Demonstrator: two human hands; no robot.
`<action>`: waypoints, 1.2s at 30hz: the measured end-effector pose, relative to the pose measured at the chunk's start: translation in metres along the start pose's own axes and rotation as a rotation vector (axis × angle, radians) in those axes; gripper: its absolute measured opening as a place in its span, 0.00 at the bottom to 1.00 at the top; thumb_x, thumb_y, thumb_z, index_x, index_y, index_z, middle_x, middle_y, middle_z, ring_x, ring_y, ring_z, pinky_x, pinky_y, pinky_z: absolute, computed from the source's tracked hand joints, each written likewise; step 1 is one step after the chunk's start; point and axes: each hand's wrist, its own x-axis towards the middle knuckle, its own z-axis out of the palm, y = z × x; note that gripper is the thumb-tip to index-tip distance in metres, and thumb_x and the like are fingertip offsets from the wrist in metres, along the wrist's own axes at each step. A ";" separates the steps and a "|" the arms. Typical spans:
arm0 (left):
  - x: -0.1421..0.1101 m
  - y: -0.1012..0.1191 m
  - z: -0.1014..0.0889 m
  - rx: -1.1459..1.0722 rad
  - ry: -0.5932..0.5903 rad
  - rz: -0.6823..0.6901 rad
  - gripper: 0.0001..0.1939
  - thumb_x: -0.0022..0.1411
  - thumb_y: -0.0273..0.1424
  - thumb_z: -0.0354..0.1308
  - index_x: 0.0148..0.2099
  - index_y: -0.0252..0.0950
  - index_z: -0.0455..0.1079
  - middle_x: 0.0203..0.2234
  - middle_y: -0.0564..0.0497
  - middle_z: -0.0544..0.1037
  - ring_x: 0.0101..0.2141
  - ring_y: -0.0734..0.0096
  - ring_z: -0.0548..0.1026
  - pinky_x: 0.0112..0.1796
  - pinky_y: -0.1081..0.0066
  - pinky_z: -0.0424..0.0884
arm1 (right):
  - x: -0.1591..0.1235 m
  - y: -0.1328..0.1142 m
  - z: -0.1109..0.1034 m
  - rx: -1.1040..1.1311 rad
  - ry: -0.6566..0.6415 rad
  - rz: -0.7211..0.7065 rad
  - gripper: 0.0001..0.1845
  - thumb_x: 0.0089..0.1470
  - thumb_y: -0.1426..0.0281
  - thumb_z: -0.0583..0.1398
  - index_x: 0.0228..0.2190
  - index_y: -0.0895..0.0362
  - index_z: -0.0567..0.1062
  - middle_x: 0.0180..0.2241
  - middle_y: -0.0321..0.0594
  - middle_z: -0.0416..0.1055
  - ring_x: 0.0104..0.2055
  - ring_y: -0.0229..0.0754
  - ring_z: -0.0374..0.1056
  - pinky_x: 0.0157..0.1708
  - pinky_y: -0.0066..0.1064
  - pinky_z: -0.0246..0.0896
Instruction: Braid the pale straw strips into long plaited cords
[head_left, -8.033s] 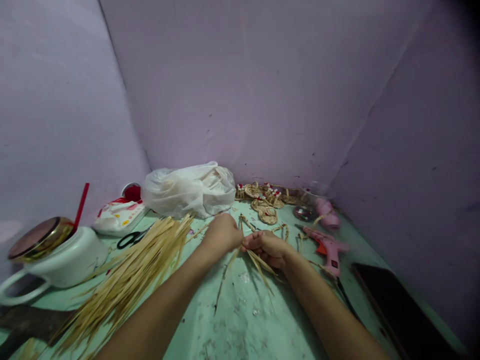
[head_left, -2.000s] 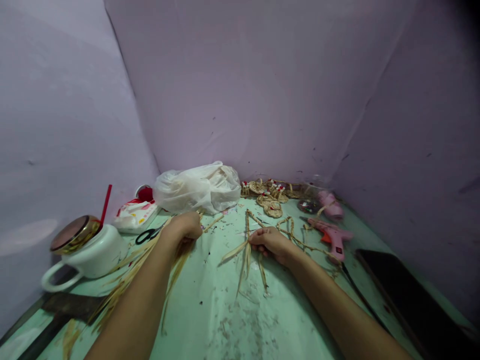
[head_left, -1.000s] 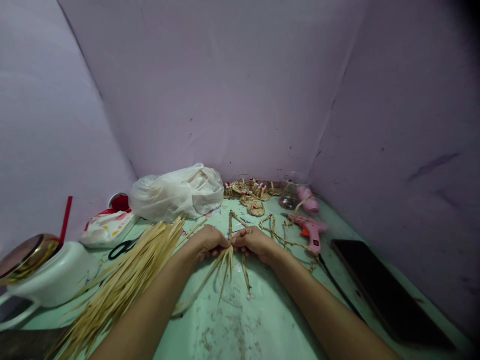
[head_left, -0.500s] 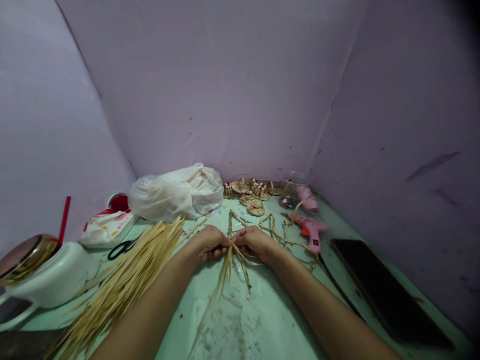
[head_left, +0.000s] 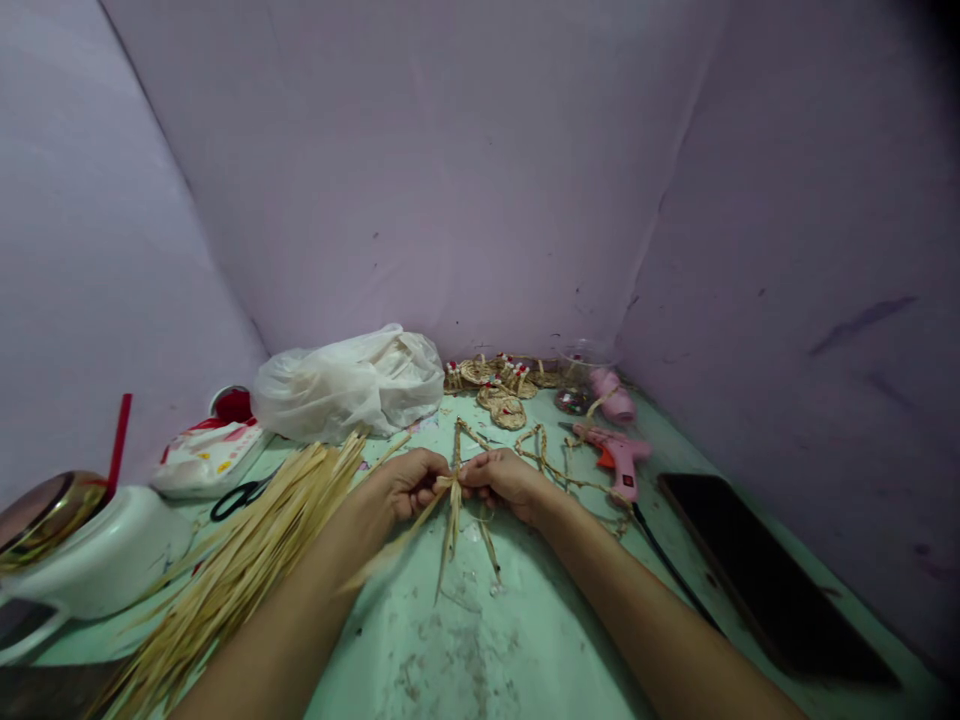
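My left hand (head_left: pixel 417 482) and my right hand (head_left: pixel 504 478) meet over the middle of the table, both with fingers pinched. Between them is a braid of dried straw strips (head_left: pixel 454 490), its loose ends fanning down toward me. The left fingers grip a strip at the braid's left side; the right fingers pinch the braid where the strips cross. Beyond the hands, a finished stretch of braided cord (head_left: pixel 459 435) runs up to a bend and on to the right. Left of my left hand lies a big bundle of dried straw strips (head_left: pixel 277 540), partly behind my forearm.
On the right lie a pink glue gun (head_left: pixel 619 455), a pink spool (head_left: pixel 613 396) and a black phone (head_left: pixel 765 570). Woven straw ornaments (head_left: pixel 502 405) and a white plastic bag (head_left: pixel 352 385) stand along the back wall. Scissors (head_left: pixel 236 500), a wipes pack (head_left: pixel 210 455) and a white pot (head_left: pixel 112 550) are leftward.
A loose strip has swung out to the left, now angling across toward my left forearm. The fingers have shifted slightly around the crossing point. The view has moved a little.
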 end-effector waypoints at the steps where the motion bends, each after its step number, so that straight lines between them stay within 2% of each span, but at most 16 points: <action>1: -0.001 0.001 0.001 -0.003 0.016 -0.021 0.07 0.45 0.27 0.47 0.19 0.31 0.61 0.08 0.58 0.55 0.10 0.87 0.47 0.12 0.83 0.43 | 0.000 0.000 0.000 0.001 0.005 0.007 0.01 0.36 0.78 0.57 0.17 0.63 0.70 0.11 0.32 0.62 0.11 0.26 0.49 0.09 0.19 0.42; 3: -0.001 0.001 0.002 0.001 0.058 -0.086 0.07 0.45 0.28 0.49 0.19 0.31 0.61 0.08 0.58 0.56 0.09 0.88 0.48 0.12 0.83 0.40 | 0.000 -0.001 0.000 0.009 0.011 0.029 0.01 0.35 0.78 0.57 0.17 0.63 0.70 0.09 0.31 0.60 0.10 0.26 0.48 0.09 0.18 0.42; 6: -0.001 0.001 0.004 0.140 0.159 -0.107 0.10 0.44 0.30 0.53 0.17 0.31 0.59 0.07 0.58 0.56 0.09 0.87 0.49 0.12 0.82 0.39 | -0.002 -0.002 0.000 0.015 0.004 0.053 0.01 0.35 0.78 0.57 0.17 0.63 0.69 0.08 0.29 0.58 0.10 0.26 0.48 0.09 0.18 0.42; 12: -0.007 -0.002 0.014 0.356 0.415 0.149 0.13 0.39 0.31 0.61 0.17 0.33 0.58 0.06 0.59 0.57 0.09 0.84 0.53 0.12 0.79 0.44 | -0.002 -0.001 -0.001 0.006 -0.024 0.081 0.04 0.36 0.79 0.55 0.17 0.62 0.68 0.08 0.29 0.58 0.09 0.26 0.49 0.09 0.18 0.47; 14: -0.008 -0.002 0.016 0.356 0.450 0.179 0.11 0.39 0.30 0.61 0.20 0.34 0.59 0.06 0.59 0.57 0.08 0.83 0.53 0.12 0.79 0.44 | -0.001 -0.001 -0.002 0.018 -0.029 0.076 0.04 0.36 0.79 0.55 0.17 0.62 0.68 0.08 0.29 0.57 0.09 0.27 0.49 0.09 0.18 0.47; 16: -0.008 -0.001 0.016 0.332 0.398 0.149 0.07 0.42 0.28 0.58 0.24 0.35 0.61 0.06 0.60 0.58 0.08 0.82 0.52 0.12 0.79 0.43 | 0.000 -0.001 -0.003 0.028 -0.040 0.072 0.04 0.37 0.79 0.55 0.17 0.62 0.68 0.09 0.29 0.57 0.10 0.27 0.49 0.09 0.18 0.47; 18: -0.008 -0.001 0.015 0.292 0.288 0.105 0.05 0.43 0.27 0.56 0.26 0.35 0.62 0.07 0.60 0.60 0.08 0.83 0.51 0.12 0.80 0.42 | -0.001 -0.002 -0.003 0.032 -0.046 0.070 0.04 0.38 0.79 0.55 0.17 0.62 0.67 0.09 0.29 0.58 0.10 0.26 0.49 0.09 0.18 0.47; 22: -0.007 0.000 0.015 0.175 0.126 0.077 0.02 0.44 0.24 0.54 0.24 0.32 0.62 0.08 0.58 0.62 0.09 0.86 0.55 0.12 0.82 0.46 | -0.001 -0.001 -0.004 0.034 -0.068 0.064 0.05 0.41 0.79 0.55 0.17 0.62 0.67 0.09 0.30 0.58 0.10 0.26 0.50 0.10 0.18 0.47; 27: -0.003 -0.002 0.013 0.153 0.145 0.036 0.05 0.44 0.24 0.55 0.20 0.31 0.62 0.10 0.55 0.65 0.10 0.83 0.59 0.12 0.81 0.50 | -0.002 -0.001 -0.005 0.031 -0.100 0.054 0.07 0.44 0.76 0.55 0.18 0.63 0.68 0.09 0.30 0.57 0.10 0.26 0.49 0.11 0.18 0.47; 31: -0.002 -0.004 0.010 0.262 0.191 0.095 0.07 0.44 0.27 0.55 0.18 0.31 0.62 0.08 0.56 0.62 0.09 0.83 0.56 0.11 0.79 0.48 | -0.003 -0.002 -0.005 0.017 -0.093 0.070 0.07 0.45 0.76 0.56 0.18 0.63 0.68 0.09 0.29 0.56 0.10 0.26 0.49 0.11 0.18 0.46; 36: -0.007 -0.003 0.010 0.336 0.191 0.127 0.08 0.42 0.29 0.56 0.18 0.33 0.61 0.06 0.58 0.58 0.08 0.85 0.51 0.11 0.79 0.43 | -0.006 -0.004 -0.005 0.016 -0.094 0.085 0.07 0.44 0.75 0.57 0.18 0.62 0.68 0.09 0.28 0.55 0.11 0.26 0.47 0.11 0.18 0.44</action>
